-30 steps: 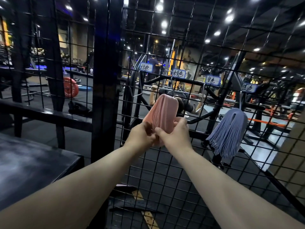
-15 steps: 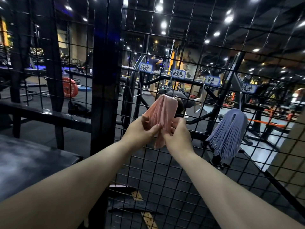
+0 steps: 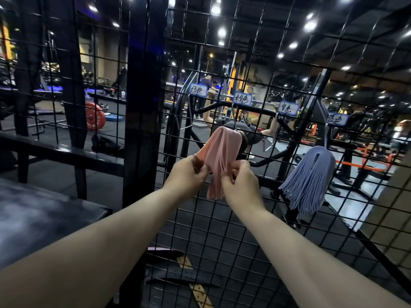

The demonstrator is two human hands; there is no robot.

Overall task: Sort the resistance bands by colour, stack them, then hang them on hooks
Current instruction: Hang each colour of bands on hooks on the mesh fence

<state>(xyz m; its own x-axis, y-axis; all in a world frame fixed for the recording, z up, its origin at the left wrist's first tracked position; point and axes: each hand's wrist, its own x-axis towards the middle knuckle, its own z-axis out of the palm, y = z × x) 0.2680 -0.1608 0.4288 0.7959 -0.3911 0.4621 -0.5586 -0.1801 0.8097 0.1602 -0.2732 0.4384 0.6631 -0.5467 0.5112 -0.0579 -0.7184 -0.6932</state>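
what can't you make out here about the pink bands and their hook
- Head view: whether the pink bands hang on the hook; the bundle's top covers its tip.
- Head view: fingertips of left hand and right hand, partly behind the bands.
- Head view: band count; layers too fine.

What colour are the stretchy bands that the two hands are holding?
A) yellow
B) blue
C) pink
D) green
C: the left hand and the right hand both pinch the bundle of pink resistance bands in front of the wire grid, while the blue resistance bands hang on their own further right, touched by no hand.
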